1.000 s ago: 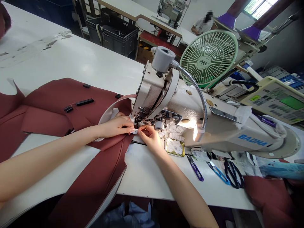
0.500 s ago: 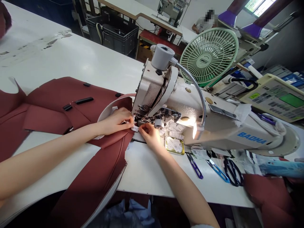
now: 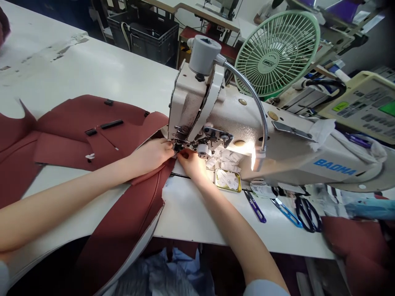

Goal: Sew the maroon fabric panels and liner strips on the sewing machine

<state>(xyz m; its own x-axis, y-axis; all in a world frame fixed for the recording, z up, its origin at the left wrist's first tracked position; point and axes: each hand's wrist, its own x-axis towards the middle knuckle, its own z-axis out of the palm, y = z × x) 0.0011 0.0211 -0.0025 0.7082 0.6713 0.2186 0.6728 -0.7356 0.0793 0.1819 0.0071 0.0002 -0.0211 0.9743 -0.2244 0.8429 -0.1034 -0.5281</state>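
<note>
A large maroon leather-like panel (image 3: 92, 135) with small black strips on it lies across the white table (image 3: 101, 74) and hangs over the near edge. My left hand (image 3: 152, 155) rests on the panel's edge, fingers curled, fingertips at the presser foot of the cream sewing machine (image 3: 247, 135). My right hand (image 3: 193, 162) meets it from the right, fingers pinched at the same spot under the needle. The small white label seen earlier is hidden between the fingers.
A shallow tin of white labels (image 3: 227, 180) sits beside my right wrist, with loose labels behind it. Purple and blue snips (image 3: 254, 206) and black scissors (image 3: 308, 213) lie under the machine arm. A green fan (image 3: 276, 53), a control panel (image 3: 364, 107) and more maroon fabric (image 3: 354, 242) are at right.
Both hands moved forward to the presser foot, taking the small white label under the needle where it no longer shows. The curled fabric edge now lies flatter. The camera tilted down slightly.
</note>
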